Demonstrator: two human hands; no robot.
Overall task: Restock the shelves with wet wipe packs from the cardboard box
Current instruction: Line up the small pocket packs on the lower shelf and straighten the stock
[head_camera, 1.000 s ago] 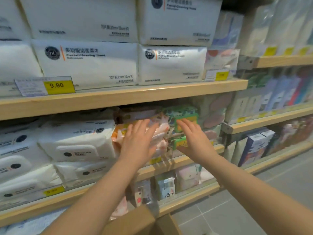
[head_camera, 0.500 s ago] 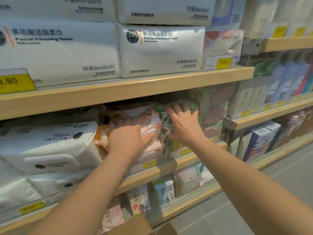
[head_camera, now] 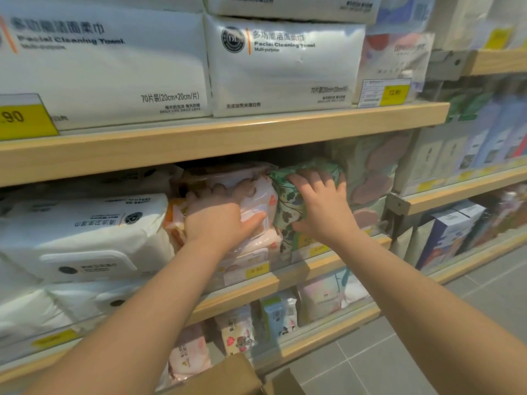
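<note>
Both hands have pushed deeper under the upper shelf board (head_camera: 228, 141) since a second ago, when they hovered with fingers spread in front of the packs; I now have them working the stock on the middle shelf (head_camera: 285, 277). Left hand (head_camera: 219, 220) lies flat on the pink wet wipe pack (head_camera: 256, 212), fingers reaching over its top edge and thumb stretched along its face, pressing rather than pinching. Right hand (head_camera: 322, 206) presses the green leaf-print pack (head_camera: 288, 206) just right of the pink one, fingers spread and bent lightly over its upper end. Both packs stand on edge below that board, touching each other, faces turned out toward the aisle. Their long axis I cannot settle, since hands and the shelf lip hide their ends.

White lidded wipe packs (head_camera: 82, 238) sit left of the pink pack. Below it, at the frame's bottom, a cardboard box (head_camera: 228, 377) corner shows.

Risk, as I judge it: the packs are soft and slippery, and the slot below the board looks tight. Uneven pressure could buckle one, tip it forward over the yellow price tag (head_camera: 256, 269), or crowd the orange pack (head_camera: 174, 218) left of the pink one out of line.
</note>
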